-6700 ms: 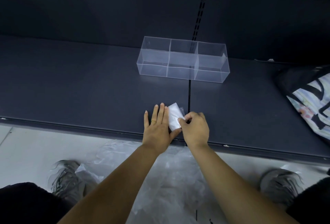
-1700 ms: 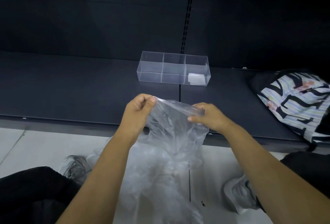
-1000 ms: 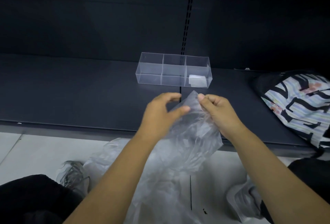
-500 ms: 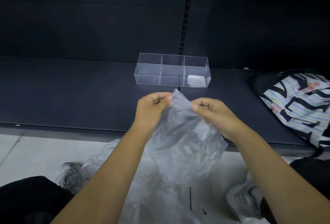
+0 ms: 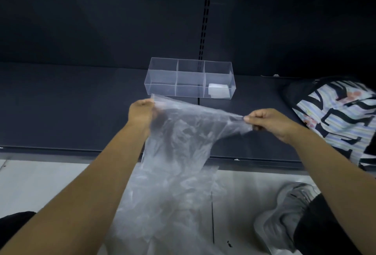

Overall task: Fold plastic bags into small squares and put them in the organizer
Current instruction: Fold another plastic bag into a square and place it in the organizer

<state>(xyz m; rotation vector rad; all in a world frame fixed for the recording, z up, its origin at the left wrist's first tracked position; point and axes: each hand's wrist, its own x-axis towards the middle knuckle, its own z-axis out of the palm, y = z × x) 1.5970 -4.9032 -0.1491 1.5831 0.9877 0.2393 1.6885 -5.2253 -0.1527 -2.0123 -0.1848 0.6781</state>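
Your left hand (image 5: pixel 142 112) pinches one top corner of a clear bag (image 5: pixel 183 132), its fingers curled round the edge. Your right hand (image 5: pixel 266 121) pinches the opposite corner between the thumb and curled fingers. The hands are well apart, so the bag's top edge is stretched between them above the near part of the dark shelf (image 5: pixel 71 112). The rest of the bag hangs crumpled past the shelf's front lip.

Below it, a heap of clear plastic (image 5: pixel 162 204) lies on the pale floor (image 5: pixel 40 183). Your grey shoe (image 5: pixel 284 214) shows at near right.

Farther back on the shelf stands the clear organizer (image 5: pixel 160 84), with three compartments in a row. A folded white square (image 5: pixel 218 91) lies in the right one. Behind the organizer, a slotted upright (image 5: pixel 204 21) runs up the dark back panel.

At far right a striped tote (image 5: pixel 335 116) rests on the shelf. Its bold black strokes may be lettering, but you cannot read any word or brand in them.
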